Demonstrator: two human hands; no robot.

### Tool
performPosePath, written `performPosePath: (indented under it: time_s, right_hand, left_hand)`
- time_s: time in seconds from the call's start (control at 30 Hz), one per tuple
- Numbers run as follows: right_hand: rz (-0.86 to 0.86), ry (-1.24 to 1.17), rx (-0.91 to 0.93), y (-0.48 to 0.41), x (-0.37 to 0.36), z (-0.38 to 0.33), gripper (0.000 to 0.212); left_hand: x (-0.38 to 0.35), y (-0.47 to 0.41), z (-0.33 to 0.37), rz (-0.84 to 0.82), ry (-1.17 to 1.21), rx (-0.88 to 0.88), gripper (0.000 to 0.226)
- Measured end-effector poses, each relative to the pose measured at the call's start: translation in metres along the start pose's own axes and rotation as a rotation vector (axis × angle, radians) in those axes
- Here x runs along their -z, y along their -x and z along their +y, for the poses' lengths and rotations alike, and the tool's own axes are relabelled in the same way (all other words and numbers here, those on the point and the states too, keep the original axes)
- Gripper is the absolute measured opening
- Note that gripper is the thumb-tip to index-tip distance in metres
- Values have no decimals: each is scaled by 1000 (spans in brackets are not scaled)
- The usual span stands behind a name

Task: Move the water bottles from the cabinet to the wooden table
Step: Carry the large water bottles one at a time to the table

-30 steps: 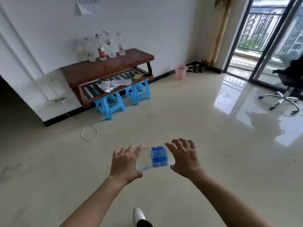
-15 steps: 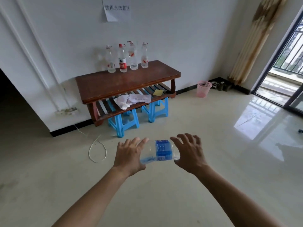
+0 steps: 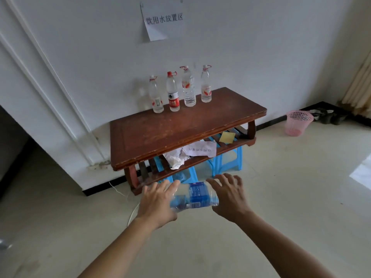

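One blue-label bottle (image 3: 195, 195) carried sideways, pressed end-on between left hand (image 3: 158, 199) and right hand (image 3: 230, 195), fingers (image 3: 160, 187) spread not wrapped, just short of tabletop (image 3: 180, 129); next up-end and stand beside upright bottles (image 3: 173, 93) at back edge.

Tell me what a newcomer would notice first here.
The blue-labelled water bottle, held sideways between the left hand and right hand, low in the middle. Beyond it, the wooden table against the wall carries a row of upright bottles along its back edge, under a paper sign.
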State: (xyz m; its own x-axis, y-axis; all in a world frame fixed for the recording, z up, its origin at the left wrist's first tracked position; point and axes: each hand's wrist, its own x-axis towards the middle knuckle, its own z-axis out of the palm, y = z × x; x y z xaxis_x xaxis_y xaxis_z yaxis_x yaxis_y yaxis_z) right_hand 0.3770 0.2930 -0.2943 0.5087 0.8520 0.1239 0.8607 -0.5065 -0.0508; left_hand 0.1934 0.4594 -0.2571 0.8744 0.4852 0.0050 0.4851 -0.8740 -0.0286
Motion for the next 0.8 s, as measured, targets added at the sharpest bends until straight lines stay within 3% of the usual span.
performPosePath:
  time_s: [0.4, 0.6, 0.8]
  right_hand:
    - [-14, 52, 231, -303, -27, -61, 83]
    - [1, 69, 216, -443, -48, -95, 81]
    - [102, 29, 84, -546, -43, -102, 80]
  left_hand:
    - [-15, -176, -185, 77, 32, 237, 89]
    - [-34, -289, -292, 77, 104, 194, 92]
    - [-21, -398, -367, 170, 83, 78, 95]
